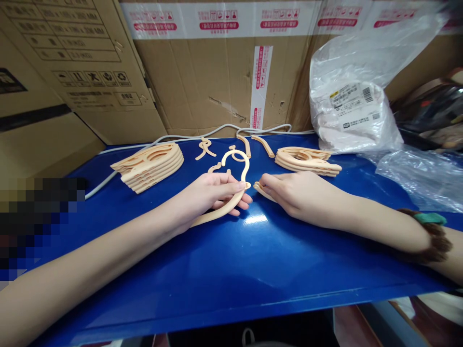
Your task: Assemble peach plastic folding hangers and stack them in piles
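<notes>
My left hand (222,190) pinches a beige plastic hanger piece (227,208), a curved arm running back under the wrist. A hook (245,161) rises from its joint at my fingertips. Just to the right, my right hand (285,190) is closed round another beige hanger arm (265,192), whose end pokes out toward the joint. A small gap separates the two pieces. Behind my hands lie loose beige hooks (205,147) and two short curved strips, one of them the strip (263,146) on the right. Most of the right-hand piece is hidden by my fingers.
Stacks of beige hanger parts stand at left (152,166) and right (307,161) on the blue table (231,270). A white cable (191,136) runs along the back, before cardboard boxes (217,82). A clear plastic bag (354,111) sits at the back right.
</notes>
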`<state>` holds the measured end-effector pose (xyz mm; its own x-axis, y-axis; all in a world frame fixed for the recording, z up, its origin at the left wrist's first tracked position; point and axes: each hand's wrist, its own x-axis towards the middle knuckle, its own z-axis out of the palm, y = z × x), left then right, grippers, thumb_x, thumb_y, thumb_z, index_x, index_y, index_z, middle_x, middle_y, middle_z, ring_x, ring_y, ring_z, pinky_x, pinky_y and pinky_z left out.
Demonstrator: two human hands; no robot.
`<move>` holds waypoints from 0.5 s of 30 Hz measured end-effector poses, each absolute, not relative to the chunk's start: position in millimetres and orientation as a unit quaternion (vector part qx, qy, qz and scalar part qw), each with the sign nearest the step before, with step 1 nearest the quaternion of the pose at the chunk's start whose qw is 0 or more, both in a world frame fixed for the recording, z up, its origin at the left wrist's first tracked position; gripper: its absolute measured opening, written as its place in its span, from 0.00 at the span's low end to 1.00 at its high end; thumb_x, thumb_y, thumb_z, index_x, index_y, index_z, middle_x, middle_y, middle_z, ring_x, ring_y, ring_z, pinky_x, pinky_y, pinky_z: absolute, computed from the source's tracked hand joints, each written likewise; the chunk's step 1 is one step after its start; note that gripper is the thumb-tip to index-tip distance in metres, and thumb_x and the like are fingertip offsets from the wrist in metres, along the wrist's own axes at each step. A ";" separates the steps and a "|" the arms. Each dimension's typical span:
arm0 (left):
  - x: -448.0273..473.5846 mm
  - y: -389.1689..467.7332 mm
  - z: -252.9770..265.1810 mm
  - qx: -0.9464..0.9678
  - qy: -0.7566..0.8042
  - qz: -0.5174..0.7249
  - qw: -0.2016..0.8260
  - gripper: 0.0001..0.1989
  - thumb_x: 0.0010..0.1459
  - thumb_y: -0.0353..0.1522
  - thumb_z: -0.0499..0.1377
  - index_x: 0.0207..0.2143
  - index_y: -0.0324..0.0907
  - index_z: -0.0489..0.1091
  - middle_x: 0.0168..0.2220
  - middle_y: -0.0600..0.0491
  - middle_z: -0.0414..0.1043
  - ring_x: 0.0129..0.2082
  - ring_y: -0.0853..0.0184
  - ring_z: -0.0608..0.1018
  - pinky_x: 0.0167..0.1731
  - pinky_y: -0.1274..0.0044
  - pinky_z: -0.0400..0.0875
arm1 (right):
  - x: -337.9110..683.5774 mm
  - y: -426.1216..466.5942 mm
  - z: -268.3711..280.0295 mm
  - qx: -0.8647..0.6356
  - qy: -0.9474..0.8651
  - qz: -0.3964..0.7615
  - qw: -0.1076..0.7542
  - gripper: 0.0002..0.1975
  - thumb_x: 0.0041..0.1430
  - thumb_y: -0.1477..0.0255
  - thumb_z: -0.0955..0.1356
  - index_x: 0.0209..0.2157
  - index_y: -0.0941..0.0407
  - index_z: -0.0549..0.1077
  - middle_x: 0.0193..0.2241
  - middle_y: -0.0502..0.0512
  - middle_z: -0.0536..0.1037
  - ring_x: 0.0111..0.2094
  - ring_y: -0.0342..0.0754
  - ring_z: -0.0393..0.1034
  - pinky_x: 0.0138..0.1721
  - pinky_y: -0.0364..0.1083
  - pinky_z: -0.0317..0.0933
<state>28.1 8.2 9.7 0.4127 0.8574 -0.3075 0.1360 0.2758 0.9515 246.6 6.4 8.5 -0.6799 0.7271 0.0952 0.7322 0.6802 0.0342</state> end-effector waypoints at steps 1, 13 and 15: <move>27.7 8.1 9.4 0.536 0.463 0.278 0.649 0.09 0.59 0.35 0.64 0.32 0.36 0.72 0.31 0.51 0.79 0.28 0.71 0.80 0.29 0.82 0.76 | 246.4 6.5 7.8 -0.397 -0.916 -0.037 0.039 0.08 0.68 0.73 0.55 0.32 0.54 0.59 0.27 0.52 0.72 0.24 0.46 0.64 0.25 0.44 0.45; 27.9 8.0 9.4 0.557 0.454 0.292 0.632 0.06 0.61 0.33 0.61 0.36 0.38 0.71 0.32 0.53 0.77 0.27 0.73 0.79 0.27 0.83 0.77 | 242.0 5.3 9.0 -0.409 -0.911 -0.003 0.052 0.06 0.63 0.78 0.57 0.34 0.54 0.60 0.26 0.51 0.69 0.25 0.45 0.62 0.26 0.43 0.45; 27.3 8.4 9.0 0.563 0.454 0.289 0.628 0.07 0.61 0.33 0.61 0.36 0.38 0.71 0.30 0.54 0.76 0.26 0.73 0.79 0.25 0.84 0.76 | 243.2 5.6 8.9 -0.422 -0.905 0.006 0.059 0.06 0.66 0.73 0.56 0.34 0.54 0.61 0.22 0.48 0.65 0.23 0.44 0.59 0.26 0.43 0.44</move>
<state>27.3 8.4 9.0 0.4218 0.8733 -0.2439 0.1482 0.1990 0.9687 243.2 5.6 8.9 -0.6371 0.7640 0.1023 0.7626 0.6440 -0.0609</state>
